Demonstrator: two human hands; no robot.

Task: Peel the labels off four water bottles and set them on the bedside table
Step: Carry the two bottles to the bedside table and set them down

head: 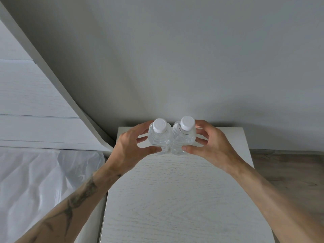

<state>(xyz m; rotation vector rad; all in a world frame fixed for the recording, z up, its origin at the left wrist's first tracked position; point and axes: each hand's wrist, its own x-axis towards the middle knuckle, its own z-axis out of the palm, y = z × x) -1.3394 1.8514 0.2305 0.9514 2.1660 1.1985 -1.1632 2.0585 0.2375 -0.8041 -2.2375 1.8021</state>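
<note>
Where the frame bottom cuts in, two bare forearms reach fwd over the desk, a white wood-grain bedside top that fills the lower centre. L forearm carries dark tattoo marks; R forearm is plain. Bed lies just left of the desk, under crinkled clear plastic sheeting, w/ a white panelled headboard rising behind it. Wood-look floor shows to the right of the desk.

Further on, near the desk's back edge, both hands meet around two clear bottles. Left hand has its grip curled round the left bottle: thumb on the near side low down, fingers wrapped to the far-left side. Right hand has its grip pinching the right bottle the same way, thumb pressed on the near side, fingers bent behind on the right. Both bottles stand upright, side by side and touching each other, each w/ a white cap. No label shows on either; ribbed clear plastic only. Bases are hidden behind the thumbs & bottle bodies, so can't tell if they rest on the desk or hang just above it.

Beyond the bottles, a plain grey wall runs across the back, meeting the desk's rear edge.
</note>
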